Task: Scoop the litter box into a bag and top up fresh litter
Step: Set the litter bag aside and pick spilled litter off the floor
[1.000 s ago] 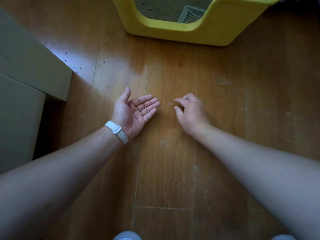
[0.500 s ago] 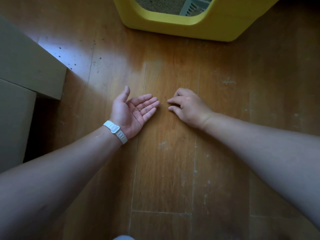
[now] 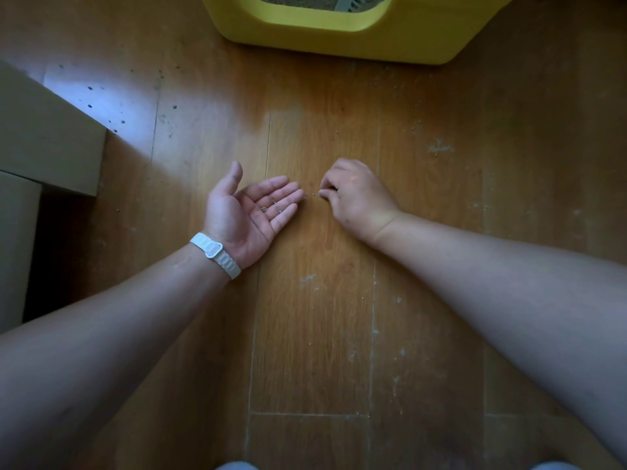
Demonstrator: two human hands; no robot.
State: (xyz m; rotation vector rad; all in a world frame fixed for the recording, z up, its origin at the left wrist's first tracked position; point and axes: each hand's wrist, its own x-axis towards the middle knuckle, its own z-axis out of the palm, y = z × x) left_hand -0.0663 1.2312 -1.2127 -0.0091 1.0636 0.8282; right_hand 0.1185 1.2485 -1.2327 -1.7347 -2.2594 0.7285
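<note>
My left hand [image 3: 249, 212] lies palm up on the wooden floor with fingers spread, and a few litter grains [image 3: 264, 208] rest on its fingers. A white band circles that wrist. My right hand [image 3: 356, 195] is knuckles up just to its right, fingertips pinched together at a stray grain [image 3: 315, 194] on the floor between the two hands. The yellow litter box [image 3: 339, 35] stands at the top edge, with grey litter and a pale slotted scoop [image 3: 353, 0] just visible inside.
Cardboard boxes [image 3: 44, 137] stand along the left side. Dark specks and loose grains [image 3: 112, 117] dot the sunlit floor patch at upper left, and more grains lie scattered right of the box front. Pale scuffs mark the floorboards.
My right hand has drawn its fingers into a tighter pinch on the floor near my left fingertips. The view has tilted down, so less of the litter box shows.
</note>
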